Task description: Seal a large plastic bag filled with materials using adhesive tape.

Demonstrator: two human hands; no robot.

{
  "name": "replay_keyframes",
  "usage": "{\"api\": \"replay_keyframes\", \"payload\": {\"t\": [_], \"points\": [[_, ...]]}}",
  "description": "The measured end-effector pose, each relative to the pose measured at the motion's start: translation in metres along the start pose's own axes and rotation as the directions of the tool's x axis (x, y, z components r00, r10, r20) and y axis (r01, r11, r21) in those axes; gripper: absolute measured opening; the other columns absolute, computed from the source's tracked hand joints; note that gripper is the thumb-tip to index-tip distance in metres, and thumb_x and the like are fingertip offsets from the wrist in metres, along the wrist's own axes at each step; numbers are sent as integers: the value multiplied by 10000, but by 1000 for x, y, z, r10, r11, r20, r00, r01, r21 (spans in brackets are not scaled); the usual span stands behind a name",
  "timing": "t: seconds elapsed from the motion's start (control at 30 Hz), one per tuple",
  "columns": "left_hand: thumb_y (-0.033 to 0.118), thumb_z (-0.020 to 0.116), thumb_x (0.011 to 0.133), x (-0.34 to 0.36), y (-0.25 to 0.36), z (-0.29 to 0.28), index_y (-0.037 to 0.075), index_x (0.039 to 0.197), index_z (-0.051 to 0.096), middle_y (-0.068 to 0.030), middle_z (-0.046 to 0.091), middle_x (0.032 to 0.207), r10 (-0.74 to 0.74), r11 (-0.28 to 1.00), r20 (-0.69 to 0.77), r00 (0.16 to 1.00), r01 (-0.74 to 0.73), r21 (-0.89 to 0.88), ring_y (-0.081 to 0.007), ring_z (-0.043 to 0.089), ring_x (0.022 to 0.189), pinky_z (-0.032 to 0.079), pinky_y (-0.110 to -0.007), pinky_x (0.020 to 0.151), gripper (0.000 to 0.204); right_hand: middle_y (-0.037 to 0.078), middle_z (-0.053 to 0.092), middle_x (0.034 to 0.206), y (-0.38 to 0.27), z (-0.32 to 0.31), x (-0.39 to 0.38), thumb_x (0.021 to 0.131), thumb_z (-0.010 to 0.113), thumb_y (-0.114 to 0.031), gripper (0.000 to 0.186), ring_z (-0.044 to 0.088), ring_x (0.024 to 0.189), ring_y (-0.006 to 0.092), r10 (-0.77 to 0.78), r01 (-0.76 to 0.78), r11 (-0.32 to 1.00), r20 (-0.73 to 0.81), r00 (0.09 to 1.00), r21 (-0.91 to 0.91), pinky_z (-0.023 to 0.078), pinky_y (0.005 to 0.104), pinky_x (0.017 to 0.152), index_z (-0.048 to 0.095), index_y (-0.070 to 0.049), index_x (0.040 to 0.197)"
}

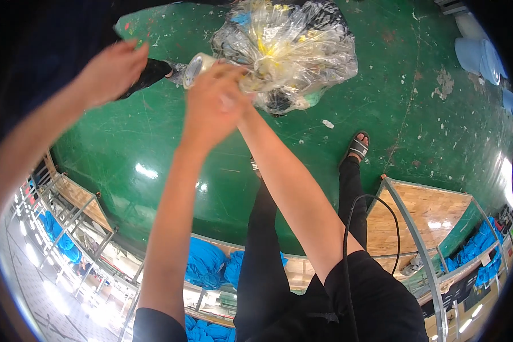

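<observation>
A wide roll of clear tape (194, 69) sits at my left hand (214, 94), whose fingers are closed over its side. My right hand (236, 106) crosses in beside and partly behind the left one; its fingers are hidden and blurred. Both hands are at the gathered neck of a large clear plastic bag (308, 51). The bag is bulging with crumpled wrap, with yellow, black and blue bits showing through. Another person's hand (114, 71) reaches in from the left, near the tape roll but apart from it.
Under the bag lies a scuffed green floor (393, 97). My sandalled foot (358, 146) stands right of centre. Wooden-topped metal carts (422, 214) are low in view, some with blue bundles (205, 263). Blue tubs (477, 60) line the far right. A black cable (347, 245) hangs by my right arm.
</observation>
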State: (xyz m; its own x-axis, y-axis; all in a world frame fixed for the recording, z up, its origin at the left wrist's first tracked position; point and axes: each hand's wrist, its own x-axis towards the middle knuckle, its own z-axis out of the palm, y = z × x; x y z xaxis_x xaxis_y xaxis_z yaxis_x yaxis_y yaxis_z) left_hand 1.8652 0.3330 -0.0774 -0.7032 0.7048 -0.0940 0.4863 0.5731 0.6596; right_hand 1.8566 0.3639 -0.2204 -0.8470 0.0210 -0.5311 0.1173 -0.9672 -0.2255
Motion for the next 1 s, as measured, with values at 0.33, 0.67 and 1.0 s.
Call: {"api": "replay_keyframes", "payload": {"t": [0.33, 0.67, 1.0], "points": [[385, 761, 850, 6, -92, -13, -21, 1183, 677, -195, 519, 1417, -303, 953, -81, 950, 303, -18, -336, 539, 1271, 457, -423, 1021, 532, 36, 621, 1254, -29, 12, -58, 1059, 428, -466, 429, 557, 1207, 179, 138, -142, 988, 73, 988, 60, 407, 437, 1021, 498, -145, 1336], [336, 747, 866, -30, -60, -9, 5, 963, 745, -136, 632, 1224, -228, 961, -84, 970, 238, 143, -267, 618, 1118, 481, -373, 920, 344, 173, 623, 1317, -87, -1, -191, 976, 618, -293, 401, 631, 1183, 242, -51, -103, 396, -134, 990, -912, 494, 375, 958, 580, -14, 1261], [421, 708, 845, -41, -39, -32, -8, 919, 639, -179, 702, 858, -447, 867, 114, 887, 461, -188, -335, 685, 795, 520, -402, 727, 441, 23, 632, 1249, -107, 18, -108, 941, 599, -297, 299, 509, 1248, 254, -127, 288, -850, 703, 700, -441, 399, 427, 954, 677, -93, 1144]]}}
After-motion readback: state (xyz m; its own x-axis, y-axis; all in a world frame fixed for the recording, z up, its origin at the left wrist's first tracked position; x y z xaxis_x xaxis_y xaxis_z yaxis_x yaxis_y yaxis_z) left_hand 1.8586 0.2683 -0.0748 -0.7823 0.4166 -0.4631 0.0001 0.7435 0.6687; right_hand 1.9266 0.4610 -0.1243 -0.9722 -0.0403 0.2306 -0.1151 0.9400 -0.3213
